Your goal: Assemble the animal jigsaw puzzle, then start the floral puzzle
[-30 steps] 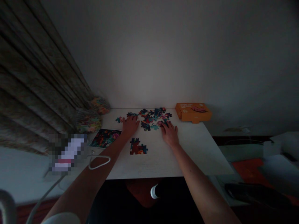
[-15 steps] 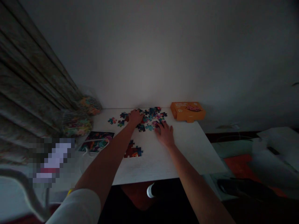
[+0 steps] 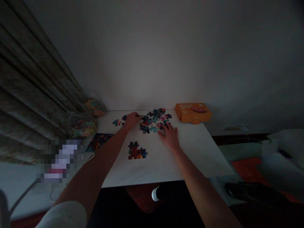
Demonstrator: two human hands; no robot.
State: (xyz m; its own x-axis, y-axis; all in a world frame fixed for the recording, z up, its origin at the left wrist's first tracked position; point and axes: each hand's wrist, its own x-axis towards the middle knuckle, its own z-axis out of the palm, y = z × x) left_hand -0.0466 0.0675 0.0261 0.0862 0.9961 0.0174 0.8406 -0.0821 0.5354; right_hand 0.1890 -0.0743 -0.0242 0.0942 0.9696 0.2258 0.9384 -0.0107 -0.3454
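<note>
On the white table a loose pile of jigsaw pieces [image 3: 155,118] lies toward the wall. My left hand [image 3: 132,120] is at the pile's left side, fingers drawn together on a small dark puzzle piece [image 3: 138,115], mostly hidden by the fingers. Fingers spread, my right hand [image 3: 170,136] rests at the pile's right front edge, its fingertips touching or just over pieces there. Nearer to me lies a small joined section of puzzle [image 3: 136,152], reddish brown with dark blue edges. A dark printed picture [image 3: 97,141] is partly covered by my left forearm.
An orange puzzle box [image 3: 193,113] stands at the back right by the wall. Clear bags of colourful pieces [image 3: 83,125] sit at the back left, beside the curtain [image 3: 35,79]. A white cable [image 3: 87,159] lies at the left.
My left hand has moved left from the pile, its fingers now closed on a small dark piece. My right hand stays at the pile's edge. The view has shifted slightly.
</note>
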